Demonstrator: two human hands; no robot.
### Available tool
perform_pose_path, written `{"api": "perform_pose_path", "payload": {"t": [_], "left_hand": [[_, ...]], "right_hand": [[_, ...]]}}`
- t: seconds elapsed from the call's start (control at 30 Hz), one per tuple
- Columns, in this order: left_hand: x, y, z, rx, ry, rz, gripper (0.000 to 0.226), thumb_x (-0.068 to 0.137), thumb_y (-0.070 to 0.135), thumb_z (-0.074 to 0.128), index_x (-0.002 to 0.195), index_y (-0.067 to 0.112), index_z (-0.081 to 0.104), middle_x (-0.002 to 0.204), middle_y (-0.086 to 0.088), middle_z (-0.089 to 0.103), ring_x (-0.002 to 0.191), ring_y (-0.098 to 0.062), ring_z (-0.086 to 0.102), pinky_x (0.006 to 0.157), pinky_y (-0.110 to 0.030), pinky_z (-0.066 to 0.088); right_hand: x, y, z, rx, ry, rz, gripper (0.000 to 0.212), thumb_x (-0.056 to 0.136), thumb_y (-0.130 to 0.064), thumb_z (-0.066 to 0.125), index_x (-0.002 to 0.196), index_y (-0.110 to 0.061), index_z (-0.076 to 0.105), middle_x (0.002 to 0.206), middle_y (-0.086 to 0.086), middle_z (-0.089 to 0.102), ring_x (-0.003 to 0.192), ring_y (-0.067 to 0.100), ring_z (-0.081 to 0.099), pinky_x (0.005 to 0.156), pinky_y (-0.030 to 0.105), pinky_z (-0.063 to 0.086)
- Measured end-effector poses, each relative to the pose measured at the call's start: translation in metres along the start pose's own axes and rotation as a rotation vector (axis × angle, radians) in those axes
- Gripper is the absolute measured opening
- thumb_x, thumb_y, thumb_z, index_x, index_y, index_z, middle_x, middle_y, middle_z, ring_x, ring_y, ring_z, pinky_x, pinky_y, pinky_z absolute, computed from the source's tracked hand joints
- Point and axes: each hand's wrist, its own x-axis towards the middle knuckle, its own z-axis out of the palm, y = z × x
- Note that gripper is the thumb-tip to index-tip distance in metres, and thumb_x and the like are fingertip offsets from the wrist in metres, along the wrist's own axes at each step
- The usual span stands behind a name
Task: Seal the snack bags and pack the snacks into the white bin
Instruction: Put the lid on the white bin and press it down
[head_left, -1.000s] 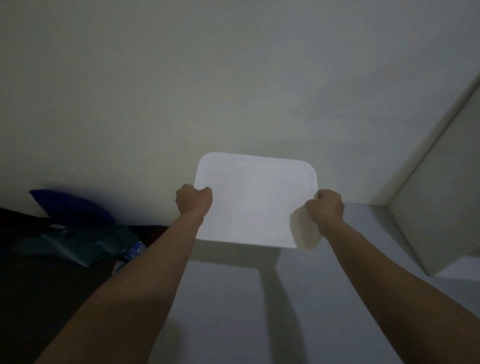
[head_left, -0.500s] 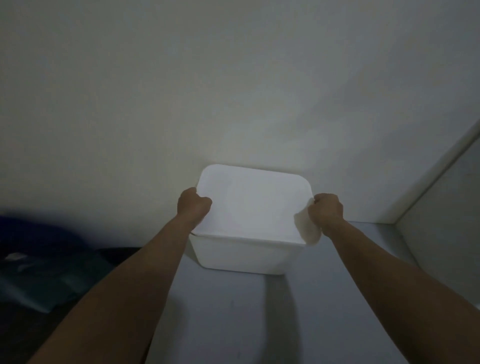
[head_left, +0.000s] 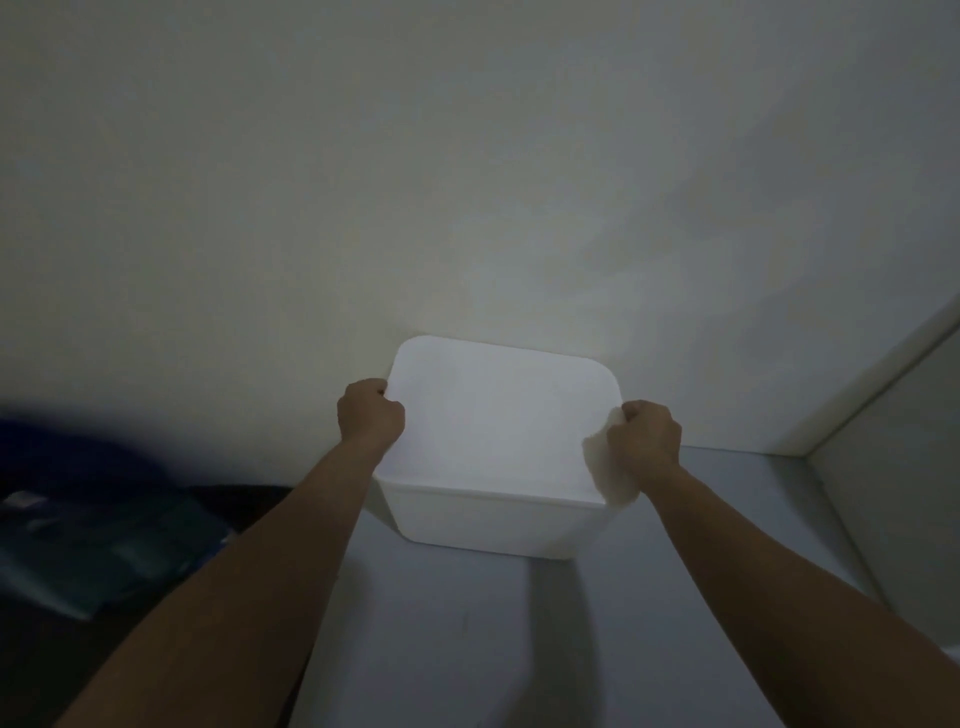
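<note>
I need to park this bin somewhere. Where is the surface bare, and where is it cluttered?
The pale shelf is bare in front of the white bin, between the two forearms, and to its right up to the side panel. The left hand and right hand grip the bin's sides. The dark area at left is crowded with teal bags.

Left hand (head_left: 370, 413): fisted, arm outstretched — gripping.
Right hand (head_left: 649, 436): fisted likewise, probably clamped; fingers hidden.
</note>
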Motion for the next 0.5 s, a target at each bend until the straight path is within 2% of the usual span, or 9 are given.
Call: {"api": "perform_pose_path", "payload": {"t": [0.07, 0.1, 0.17, 0.2, 0.27, 0.4, 0.5], "left_hand": [[0.0, -0.004, 0.0, -0.023, -0.011, -0.006, 0.031, 0.076, -0.008, 0.046, 0.089, 0.007, 0.07, 0.087, -0.011, 0.064, 0.081, -0.029, 0.059, 0.073, -0.03, 0.045], [0.001, -0.007, 0.001, -0.04, -0.018, -0.009, 0.033, 0.077, -0.007, 0.047, 0.098, 0.004, 0.071, 0.093, -0.012, 0.067, 0.088, -0.032, 0.061, 0.077, -0.03, 0.046], [0.001, -0.014, 0.004, -0.074, -0.038, -0.021, 0.04, 0.081, -0.004, 0.048, 0.115, 0.003, 0.066, 0.109, -0.011, 0.067, 0.107, -0.034, 0.06, 0.089, -0.033, 0.046], [0.001, -0.017, 0.005, -0.089, -0.051, -0.023, 0.044, 0.084, -0.001, 0.048, 0.125, 0.005, 0.061, 0.122, -0.011, 0.064, 0.116, -0.032, 0.057, 0.097, -0.033, 0.044], [-0.001, -0.022, 0.008, -0.085, -0.074, -0.013, 0.047, 0.091, 0.004, 0.046, 0.137, 0.009, 0.049, 0.14, -0.012, 0.052, 0.127, -0.03, 0.049, 0.106, -0.033, 0.037], [-0.005, -0.032, 0.017, 0.048, -0.097, 0.056, 0.048, 0.099, 0.017, 0.037, 0.147, 0.018, 0.035, 0.143, -0.016, 0.047, 0.128, -0.033, 0.046, 0.109, -0.038, 0.036], [-0.005, -0.034, 0.023, 0.149, -0.098, 0.073, 0.049, 0.101, 0.026, 0.031, 0.15, 0.021, 0.025, 0.135, -0.018, 0.053, 0.121, -0.036, 0.05, 0.103, -0.041, 0.039]], "right_hand": [[-0.003, 0.001, 0.001, 0.012, 0.009, -0.013, 0.013, 0.075, 0.005, 0.047, 0.067, -0.002, 0.055, 0.066, 0.013, 0.053, 0.072, 0.032, 0.051, 0.054, 0.032, 0.034], [-0.004, 0.003, 0.002, 0.024, 0.014, -0.023, 0.012, 0.075, 0.006, 0.046, 0.073, 0.002, 0.057, 0.071, 0.017, 0.056, 0.076, 0.035, 0.054, 0.057, 0.033, 0.04], [-0.009, 0.007, 0.007, 0.036, 0.02, -0.027, 0.026, 0.078, 0.006, 0.045, 0.099, 0.008, 0.062, 0.099, 0.024, 0.063, 0.096, 0.04, 0.058, 0.076, 0.036, 0.046], [-0.011, 0.01, 0.01, 0.023, 0.014, -0.041, 0.028, 0.08, 0.005, 0.045, 0.104, 0.007, 0.06, 0.11, 0.025, 0.061, 0.102, 0.039, 0.057, 0.08, 0.034, 0.043], [-0.015, 0.014, 0.017, -0.017, -0.002, -0.085, 0.026, 0.08, 0.002, 0.046, 0.105, 0.002, 0.055, 0.118, 0.022, 0.056, 0.104, 0.037, 0.055, 0.08, 0.031, 0.038], [-0.015, 0.015, 0.023, -0.104, -0.066, -0.1, 0.041, 0.086, -0.006, 0.044, 0.127, -0.004, 0.043, 0.125, 0.022, 0.05, 0.111, 0.04, 0.053, 0.089, 0.041, 0.042], [-0.014, 0.014, 0.024, -0.114, -0.063, -0.095, 0.038, 0.093, -0.013, 0.036, 0.131, -0.008, 0.036, 0.111, 0.026, 0.057, 0.098, 0.041, 0.055, 0.077, 0.039, 0.037]]}}
